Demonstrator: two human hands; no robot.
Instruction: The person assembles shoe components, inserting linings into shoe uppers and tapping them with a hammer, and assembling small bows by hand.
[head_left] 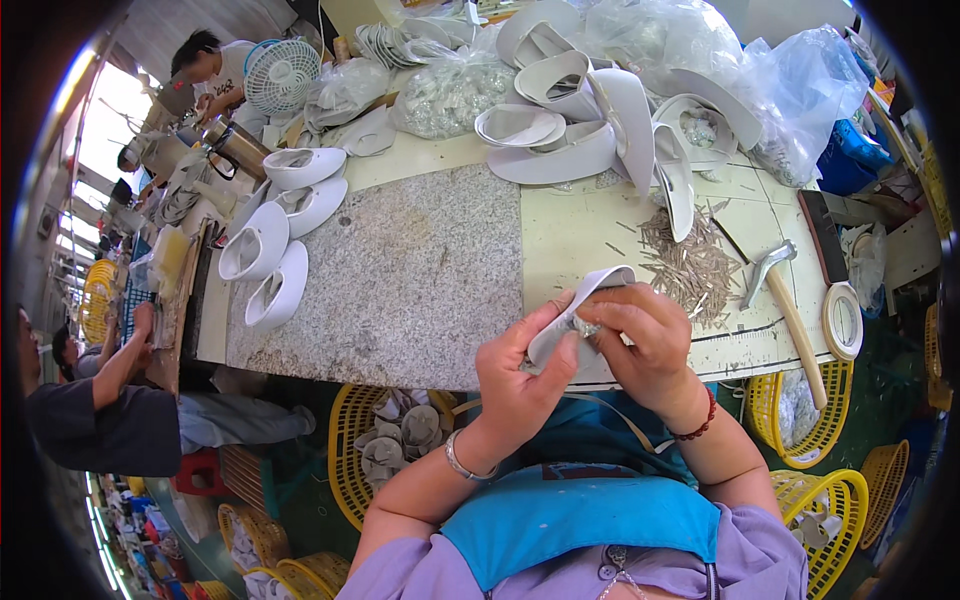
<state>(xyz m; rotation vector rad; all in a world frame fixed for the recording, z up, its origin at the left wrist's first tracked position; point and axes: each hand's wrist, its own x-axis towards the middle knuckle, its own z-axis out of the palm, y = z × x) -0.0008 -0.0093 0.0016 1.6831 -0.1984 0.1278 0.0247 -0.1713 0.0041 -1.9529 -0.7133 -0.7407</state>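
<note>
Over the table's front edge, my left hand (525,370) is closed on a white shoe upper (605,280), its thumb on the near side. My right hand (650,340) bends over the same upper, its fingertips pinching at a small glittery piece (584,324) against it. Those fingertips partly cover the piece, so its exact shape is hidden. Beyond my hands lies a grey speckled work mat (400,260). White uppers (283,285) stand in a cluster at its left. A heap of more white uppers (565,150) rests at the back.
Thin brownish strips (690,265) lie scattered right of my hands, near a hammer (795,325) and a tape roll (842,322). A bag of glittery pieces (455,100) and a fan (283,78) are at the back. Yellow baskets (340,450) stand below the table; a co-worker (100,415) is at the left.
</note>
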